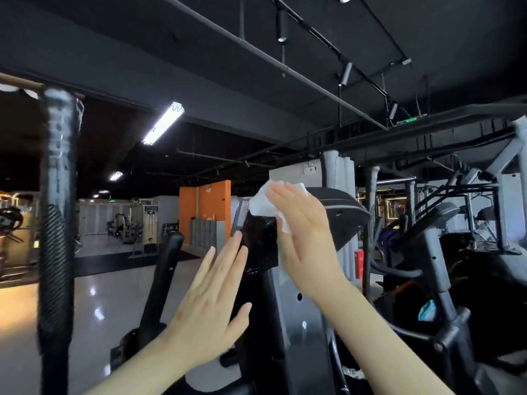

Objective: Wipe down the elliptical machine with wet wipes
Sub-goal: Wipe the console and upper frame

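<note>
The elliptical machine's dark console (261,246) sits at the centre on a grey upright column (299,323). My right hand (305,240) lies flat with straight fingers against the console's right side and presses a white wet wipe (263,203) onto its upper part. My left hand (211,306) is open with straight, spread fingers, and its fingertips touch the console's left edge. Most of the wipe is hidden under my right palm.
A black ribbed handlebar (57,223) stands upright close at the left. A second black handle (164,280) slants up beside my left hand. More cardio machines (433,252) crowd the right side. Glossy floor (94,297) and weight machines (148,223) lie behind at the left.
</note>
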